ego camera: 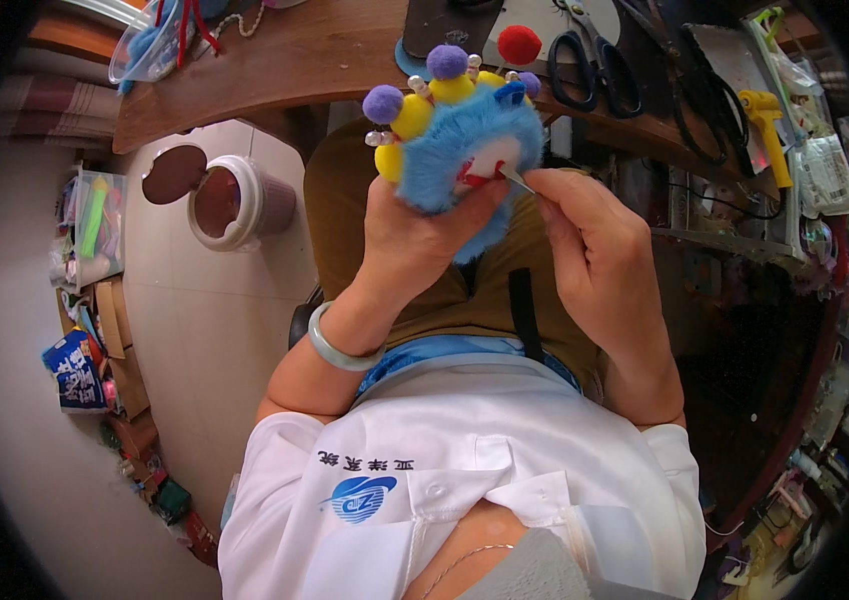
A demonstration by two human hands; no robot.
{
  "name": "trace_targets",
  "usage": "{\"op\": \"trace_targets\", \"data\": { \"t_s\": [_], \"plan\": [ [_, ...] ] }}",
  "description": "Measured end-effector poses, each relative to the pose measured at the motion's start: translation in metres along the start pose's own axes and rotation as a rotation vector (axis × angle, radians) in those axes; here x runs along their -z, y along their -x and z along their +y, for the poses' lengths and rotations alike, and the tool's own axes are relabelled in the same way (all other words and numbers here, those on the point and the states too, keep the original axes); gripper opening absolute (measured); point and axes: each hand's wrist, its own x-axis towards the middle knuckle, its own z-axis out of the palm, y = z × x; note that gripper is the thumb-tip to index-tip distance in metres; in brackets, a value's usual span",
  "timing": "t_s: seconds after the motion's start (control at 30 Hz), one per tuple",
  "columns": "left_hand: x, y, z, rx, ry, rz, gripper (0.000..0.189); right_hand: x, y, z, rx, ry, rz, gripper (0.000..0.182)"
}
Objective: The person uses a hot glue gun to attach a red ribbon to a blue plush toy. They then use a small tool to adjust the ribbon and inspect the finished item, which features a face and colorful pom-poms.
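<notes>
A fluffy blue plush doll [439, 157] rests in the grip of my left hand [417, 232], just above my lap. Yellow puffs [451, 89] tipped with purple pom-poms [383, 104] and pearl beads ring its edge. A white oval patch with red pieces on it [477, 178] faces up. Between thumb and forefinger, my right hand [597, 232] pinches a thin metal tool [518, 178], probably tweezers. Its tip is at the red pieces, close to my left thumb. The doll's underside is hidden by my left hand.
Dark-handled scissors [595, 71] and a red pom-pom [519, 45] are at the wooden table's [304, 52] near edge. A yellow glue gun [767, 135] hangs at the right. A lidded bin [225, 202] stands open on the floor. At the upper left is a clear plastic tub [140, 56].
</notes>
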Motion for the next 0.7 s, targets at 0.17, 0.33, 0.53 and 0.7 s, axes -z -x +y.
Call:
{"op": "trace_targets", "data": {
  "t_s": [0.17,0.33,0.53,0.7],
  "plan": [
    [0.001,-0.002,-0.001,-0.054,-0.112,0.007,0.04,-0.001,-0.003,-0.002,-0.066,-0.045,-0.021,0.018],
    [0.003,-0.002,-0.005,-0.234,-0.259,0.054,0.04,-0.005,-0.007,-0.002,-0.111,-0.132,-0.034,0.013],
    [0.001,0.002,0.001,-0.254,-0.413,0.145,0.029,-0.004,-0.014,-0.002,-0.325,-0.412,-0.164,0.01],
    [0.003,0.002,0.0,-0.273,-0.429,0.171,0.026,-0.015,-0.01,-0.008,-0.249,-0.299,-0.081,0.015]
  ]
}}
